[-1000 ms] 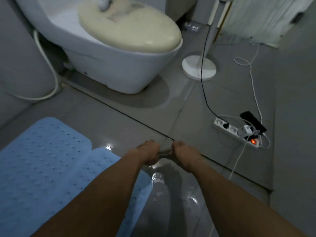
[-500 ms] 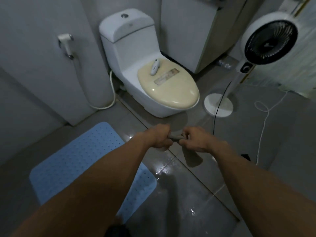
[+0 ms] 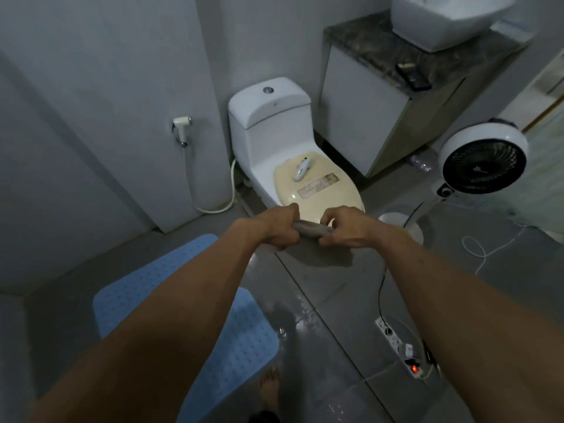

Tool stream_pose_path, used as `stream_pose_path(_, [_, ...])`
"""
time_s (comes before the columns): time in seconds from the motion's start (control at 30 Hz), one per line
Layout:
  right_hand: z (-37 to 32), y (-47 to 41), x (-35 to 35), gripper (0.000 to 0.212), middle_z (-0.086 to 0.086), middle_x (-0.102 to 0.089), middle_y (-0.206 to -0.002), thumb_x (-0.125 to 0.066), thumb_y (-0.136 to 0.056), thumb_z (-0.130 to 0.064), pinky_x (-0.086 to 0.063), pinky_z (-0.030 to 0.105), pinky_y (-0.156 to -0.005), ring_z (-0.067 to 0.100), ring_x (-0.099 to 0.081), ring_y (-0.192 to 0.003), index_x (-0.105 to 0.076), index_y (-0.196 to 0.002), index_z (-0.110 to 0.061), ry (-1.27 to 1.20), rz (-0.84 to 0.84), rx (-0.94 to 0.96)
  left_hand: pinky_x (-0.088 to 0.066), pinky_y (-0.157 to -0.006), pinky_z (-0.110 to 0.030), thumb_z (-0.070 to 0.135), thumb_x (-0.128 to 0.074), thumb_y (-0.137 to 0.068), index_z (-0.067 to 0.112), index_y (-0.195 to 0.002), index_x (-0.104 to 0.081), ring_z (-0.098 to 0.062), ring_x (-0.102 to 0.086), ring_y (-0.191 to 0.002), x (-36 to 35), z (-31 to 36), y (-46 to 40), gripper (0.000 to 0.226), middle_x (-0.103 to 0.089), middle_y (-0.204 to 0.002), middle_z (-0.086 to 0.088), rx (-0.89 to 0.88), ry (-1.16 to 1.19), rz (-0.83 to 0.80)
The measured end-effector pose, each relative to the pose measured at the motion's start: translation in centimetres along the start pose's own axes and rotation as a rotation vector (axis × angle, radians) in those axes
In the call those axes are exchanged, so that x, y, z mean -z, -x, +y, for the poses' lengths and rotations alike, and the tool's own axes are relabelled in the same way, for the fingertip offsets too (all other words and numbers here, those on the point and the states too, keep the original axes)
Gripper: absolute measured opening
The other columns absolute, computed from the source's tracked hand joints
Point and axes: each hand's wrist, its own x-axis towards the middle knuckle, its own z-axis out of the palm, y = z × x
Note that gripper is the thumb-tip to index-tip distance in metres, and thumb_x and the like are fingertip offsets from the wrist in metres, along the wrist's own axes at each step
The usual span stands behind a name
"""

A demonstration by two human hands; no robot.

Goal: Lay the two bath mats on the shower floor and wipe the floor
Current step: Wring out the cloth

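Both my arms reach forward over the grey tiled floor [image 3: 335,288]. My left hand [image 3: 279,228] and my right hand [image 3: 341,228] each grip one end of a twisted grey-brown cloth [image 3: 311,232], held level in the air in front of the toilet. Two blue perforated bath mats lie flat on the floor at the lower left: one [image 3: 143,288] further back, the other [image 3: 244,346] nearer me, partly hidden by my left arm. The floor beside the mats shines wet [image 3: 293,315].
A white toilet [image 3: 268,129] with a cream lid stands ahead, a small white device on the lid. A bidet sprayer [image 3: 182,129] hangs on the left wall. A standing fan [image 3: 482,160], its cables and a lit power strip [image 3: 399,349] are at right. My bare foot [image 3: 270,389] is below.
The view has risen from the floor to take in the toilet, vanity and fan. My hands have lifted away from the floor, still gripping the twisted cloth between them.
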Motion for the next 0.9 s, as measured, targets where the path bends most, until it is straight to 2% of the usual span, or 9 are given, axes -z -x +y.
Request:
stream_pose_path(0.07, [-1.5, -0.5, 1.8, 0.017, -0.002, -0.064, -0.082, -0.074, -0.072, -0.044, -0.043, 0.029, -0.060, 0.018, -0.061, -0.079, -0.064, -0.077, -0.031, 0.026, 0.000, 0.043, -0.053, -0.076, -0.038, 0.021, -0.059, -0.075, 0.022, -0.105, -0.053, -0.022, -0.059, -0.088, 2.2, 0.4, 0.7, 0.030, -0.061, -0.099, -0.005, 0.001, 0.016, -0.003])
stream_pose_path(0.2, [-4.2, -1.1, 4.6, 0.027, 0.001, -0.062, -0.069, -0.075, -0.067, -0.048, -0.044, 0.033, -0.062, 0.019, -0.059, -0.072, -0.062, -0.062, -0.025, 0.021, 0.044, 0.117, -0.055, -0.080, -0.043, 0.020, -0.061, -0.074, 0.016, -0.100, -0.064, -0.021, -0.062, -0.084, 5.4, 0.4, 2.1, 0.027, -0.065, -0.093, -0.004, 0.030, 0.065, 0.075])
stream_pose_path(0.33, [-6.2, -1.5, 6.5, 0.024, 0.002, -0.062, -0.068, -0.076, -0.067, -0.039, -0.045, 0.031, -0.060, 0.018, -0.058, -0.066, -0.066, -0.069, -0.017, -0.004, -0.057, 0.206, -0.057, -0.072, -0.041, 0.033, -0.071, -0.071, 0.015, -0.092, -0.058, -0.022, -0.065, -0.074, 6.6, 0.6, 4.5, 0.031, -0.065, -0.081, -0.003, 0.127, 0.174, 0.206])
stream_pose_path(0.43, [-7.6, -1.3, 7.5, 0.020, -0.004, -0.059, -0.062, -0.076, -0.065, -0.037, -0.043, 0.029, -0.060, 0.013, -0.055, -0.063, -0.065, -0.065, -0.020, 0.009, -0.121, 0.291, -0.052, -0.065, -0.035, 0.043, -0.074, -0.073, 0.017, -0.091, -0.058, -0.021, -0.065, -0.072, 6.6, 1.0, 7.3, 0.035, -0.065, -0.079, -0.001, 0.198, 0.276, 0.266])
stream_pose_path(0.57, [-9.3, -0.1, 8.3, 0.029, -0.004, -0.062, -0.065, -0.074, -0.059, -0.042, -0.045, 0.033, -0.062, 0.014, -0.056, -0.066, -0.070, -0.073, -0.017, 0.051, -0.192, 0.424, -0.048, -0.069, -0.037, 0.073, -0.058, -0.072, 0.023, -0.083, -0.057, -0.021, -0.057, -0.073, 5.2, 1.6, 11.5, 0.051, -0.062, -0.080, -0.002, 0.315, 0.280, 0.406])
stream_pose_path(0.63, [-10.3, 0.4, 8.4, 0.033, -0.002, -0.069, -0.073, -0.070, -0.057, -0.046, -0.053, 0.038, -0.069, 0.017, -0.063, -0.074, -0.072, -0.076, -0.019, 0.071, -0.212, 0.489, -0.049, -0.071, -0.039, 0.066, -0.057, -0.079, 0.018, -0.084, -0.059, -0.024, -0.058, -0.075, 4.5, 2.1, 13.8, 0.048, -0.063, -0.083, -0.007, 0.359, 0.282, 0.483])
stream_pose_path(0.7, [-11.6, 0.9, 8.2, 0.031, -0.001, -0.071, -0.081, -0.067, -0.063, -0.048, -0.055, 0.039, -0.075, 0.018, -0.066, -0.081, -0.073, -0.077, -0.022, 0.107, -0.225, 0.552, -0.046, -0.069, -0.036, 0.050, -0.062, -0.085, 0.015, -0.084, -0.060, -0.025, -0.056, -0.075, 3.7, 2.4, 16.1, 0.036, -0.062, -0.082, -0.008, 0.403, 0.287, 0.551])
stream_pose_path(0.83, [-15.5, 1.8, 6.5, 0.022, -0.002, -0.071, -0.078, -0.069, -0.071, -0.044, -0.053, 0.034, -0.071, 0.015, -0.064, -0.078, -0.072, -0.078, -0.022, 0.189, -0.276, 0.675, -0.038, -0.057, -0.028, 0.041, -0.069, -0.081, 0.022, -0.078, -0.060, -0.017, -0.054, -0.070, 2.2, 2.0, 21.4, 0.022, -0.057, -0.071, 0.005, 0.521, 0.289, 0.651])
stream_pose_path(0.9, [-18.0, 2.4, 5.1, 0.020, -0.004, -0.070, -0.075, -0.072, -0.072, -0.041, -0.050, 0.031, -0.067, 0.013, -0.062, -0.074, -0.072, -0.077, -0.022, 0.227, -0.305, 0.740, -0.037, -0.057, -0.028, 0.040, -0.073, -0.078, 0.023, -0.079, -0.061, -0.016, -0.055, -0.070, 1.6, 1.5, 24.1, 0.021, -0.059, -0.071, 0.006, 0.593, 0.291, 0.686])
